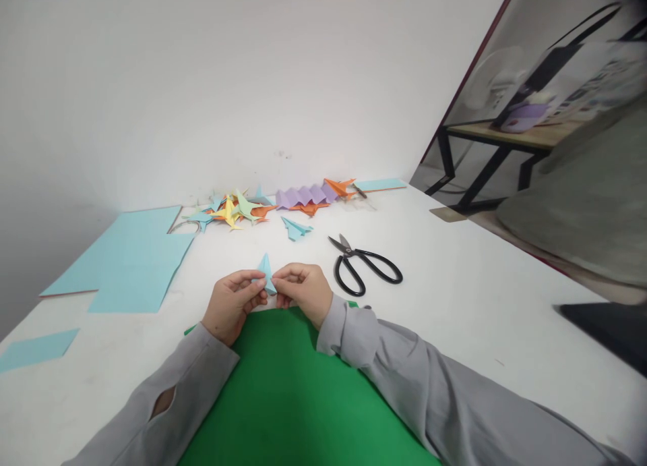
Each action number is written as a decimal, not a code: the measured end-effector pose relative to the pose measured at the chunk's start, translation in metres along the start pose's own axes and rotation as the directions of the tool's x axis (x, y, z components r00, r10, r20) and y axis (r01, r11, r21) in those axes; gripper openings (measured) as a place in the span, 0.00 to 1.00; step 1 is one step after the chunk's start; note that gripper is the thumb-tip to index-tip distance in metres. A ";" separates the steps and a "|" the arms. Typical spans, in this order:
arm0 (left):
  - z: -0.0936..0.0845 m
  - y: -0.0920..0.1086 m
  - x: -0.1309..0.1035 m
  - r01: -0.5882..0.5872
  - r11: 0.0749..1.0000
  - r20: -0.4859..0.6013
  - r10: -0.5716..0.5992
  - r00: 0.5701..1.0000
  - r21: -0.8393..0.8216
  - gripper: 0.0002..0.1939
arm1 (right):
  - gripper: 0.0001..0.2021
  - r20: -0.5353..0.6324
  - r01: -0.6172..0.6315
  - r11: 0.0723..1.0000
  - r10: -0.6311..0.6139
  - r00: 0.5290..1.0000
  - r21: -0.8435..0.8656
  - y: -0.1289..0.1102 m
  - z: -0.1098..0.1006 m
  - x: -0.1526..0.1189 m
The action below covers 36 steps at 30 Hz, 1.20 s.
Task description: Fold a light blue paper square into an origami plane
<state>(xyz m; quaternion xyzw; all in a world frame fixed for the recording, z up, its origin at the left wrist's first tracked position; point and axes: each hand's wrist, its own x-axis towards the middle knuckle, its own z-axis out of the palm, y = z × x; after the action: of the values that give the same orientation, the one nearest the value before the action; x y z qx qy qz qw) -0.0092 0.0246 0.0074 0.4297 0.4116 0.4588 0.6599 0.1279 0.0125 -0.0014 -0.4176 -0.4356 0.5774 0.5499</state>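
Note:
Between my two hands is a small piece of folded light-blue paper (266, 265), its narrow point turned away from me. My left hand (235, 301) pinches its left side between thumb and fingers. On the right edge, my right hand (303, 289) closes its thumb and fingertips on the same paper. The fingers cover its lower part. Just beyond my hands lies a folded blue paper plane (296, 228). Black-handled scissors (348, 252) rest with parted blades to the right of my right hand.
Folded paper figures (242, 206) in several colours are heaped along the wall, beside a purple pleated strip (306, 195). Large blue paper sheets (136, 264) lie at the left, a smaller blue piece (40, 348) nearer. A dark flat object (606, 328) sits at the right edge.

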 end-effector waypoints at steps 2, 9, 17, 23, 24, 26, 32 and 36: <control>0.000 0.000 0.000 -0.009 1.000 -0.017 0.009 1.000 0.002 0.10 | 0.09 0.018 -0.007 1.000 0.007 1.000 0.024 0.001 -0.001 0.001; 0.000 -0.001 0.001 -0.044 0.999 -0.037 0.044 0.998 -0.008 0.11 | 0.13 0.043 -0.060 0.998 0.059 0.997 0.027 0.002 -0.002 0.001; -0.001 -0.003 0.000 -0.050 0.999 -0.037 0.050 0.998 0.010 0.11 | 0.08 0.057 -0.060 0.998 0.062 0.996 -0.028 0.004 -0.002 0.003; 0.000 -0.001 0.001 -0.008 0.998 -0.012 0.008 1.000 -0.059 0.12 | 0.08 0.023 -0.075 0.997 0.075 0.997 0.002 0.004 -0.002 0.003; 0.000 -0.001 0.001 -0.005 0.998 -0.010 0.005 1.000 -0.063 0.12 | 0.08 0.020 -0.076 0.997 0.076 0.997 0.003 0.004 -0.003 0.003; 0.000 -0.001 0.001 -0.013 0.999 -0.023 0.012 1.000 -0.051 0.13 | 0.09 0.022 -0.073 0.997 0.073 0.997 0.000 0.004 -0.003 0.003; 0.001 -0.003 -0.001 -0.057 0.998 -0.088 0.056 0.995 -0.002 0.16 | 0.10 0.054 -0.059 0.998 0.060 0.997 -0.026 0.004 -0.003 0.001; 0.000 -0.003 -0.001 -0.073 0.997 -0.098 0.075 0.992 0.028 0.14 | 0.11 0.075 -0.042 0.998 0.046 0.996 -0.056 0.005 -0.003 0.001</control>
<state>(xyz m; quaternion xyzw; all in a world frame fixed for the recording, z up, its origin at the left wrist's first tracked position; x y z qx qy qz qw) -0.0083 0.0225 0.0045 0.4295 0.4329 0.4987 0.6160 0.1291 0.0134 -0.0067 -0.4195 -0.4626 0.5928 0.5086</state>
